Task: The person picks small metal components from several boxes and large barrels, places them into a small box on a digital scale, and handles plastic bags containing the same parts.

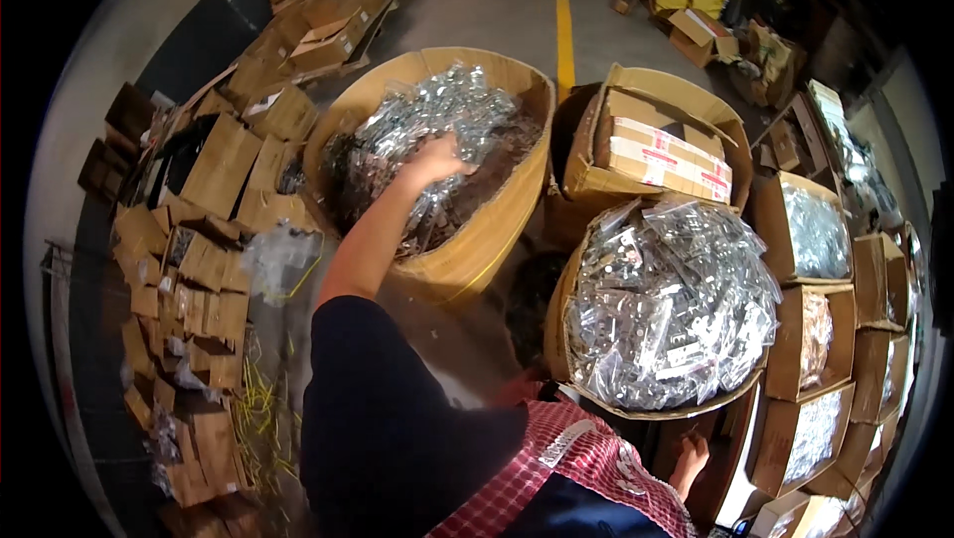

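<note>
My left arm stretches out over a large round-sided carton [497, 230] at the far left of centre. My left hand [437, 160] is at the heap of clear plastic bags [427, 106] inside it, thumb and fingers apart. The bags look full of small shiny metal parts. My right hand [689, 461] is low at the right, beside a dark brown surface, its fingers curled in. Whatever it may hold is too small to make out. Close to it, a second carton [558, 339] brims with bagged metal hardware [666, 305].
Behind the second carton stands another carton [621, 81] with a taped box [666, 155] inside. Open boxes of bagged parts [820, 230] line the right side. Flattened cardboard [214, 439] and yellow strapping [260, 404] lie at left. A yellow line [563, 11] marks the floor.
</note>
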Demonstrator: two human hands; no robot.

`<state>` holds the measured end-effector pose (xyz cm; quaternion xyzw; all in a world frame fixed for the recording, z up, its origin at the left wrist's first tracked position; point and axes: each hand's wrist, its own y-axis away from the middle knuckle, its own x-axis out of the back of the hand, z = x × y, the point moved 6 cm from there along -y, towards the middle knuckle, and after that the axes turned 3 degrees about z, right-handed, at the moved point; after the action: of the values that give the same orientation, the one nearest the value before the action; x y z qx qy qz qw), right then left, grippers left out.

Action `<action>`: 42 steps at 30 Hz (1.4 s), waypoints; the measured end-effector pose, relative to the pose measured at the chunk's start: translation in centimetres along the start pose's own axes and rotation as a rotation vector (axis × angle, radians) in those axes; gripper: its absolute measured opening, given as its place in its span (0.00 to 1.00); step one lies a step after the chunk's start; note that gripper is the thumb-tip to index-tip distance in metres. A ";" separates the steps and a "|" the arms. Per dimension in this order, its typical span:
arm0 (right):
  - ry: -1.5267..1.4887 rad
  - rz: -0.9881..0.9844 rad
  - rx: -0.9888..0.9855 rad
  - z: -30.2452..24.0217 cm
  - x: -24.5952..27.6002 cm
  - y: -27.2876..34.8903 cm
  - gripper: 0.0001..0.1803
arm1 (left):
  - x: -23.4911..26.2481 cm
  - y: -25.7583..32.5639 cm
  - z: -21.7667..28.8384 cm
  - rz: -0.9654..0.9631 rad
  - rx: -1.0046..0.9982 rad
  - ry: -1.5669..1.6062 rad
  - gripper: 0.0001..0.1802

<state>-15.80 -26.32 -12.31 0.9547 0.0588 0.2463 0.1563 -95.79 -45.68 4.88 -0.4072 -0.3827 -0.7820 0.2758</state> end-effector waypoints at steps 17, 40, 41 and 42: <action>-0.034 -0.137 0.068 3.2 -6.0 -2.5 0.18 | 2.1 3.2 -6.9 0.573 -0.431 -0.094 0.21; 0.063 -0.384 -0.453 12.5 -4.7 3.2 0.14 | 8.0 3.7 -8.6 0.061 0.395 -0.511 0.37; 0.028 -0.387 -0.454 12.3 -5.0 3.2 0.14 | 7.3 3.4 -9.0 0.112 0.385 -0.570 0.39; -0.006 -0.384 -0.457 12.2 -5.1 3.3 0.14 | 6.7 3.2 -9.7 0.085 0.469 -0.503 0.42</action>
<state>-14.16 -33.73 -23.65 0.8669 0.1810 0.2163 0.4110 -101.01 -56.27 8.05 -0.5282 -0.5908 -0.5357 0.2915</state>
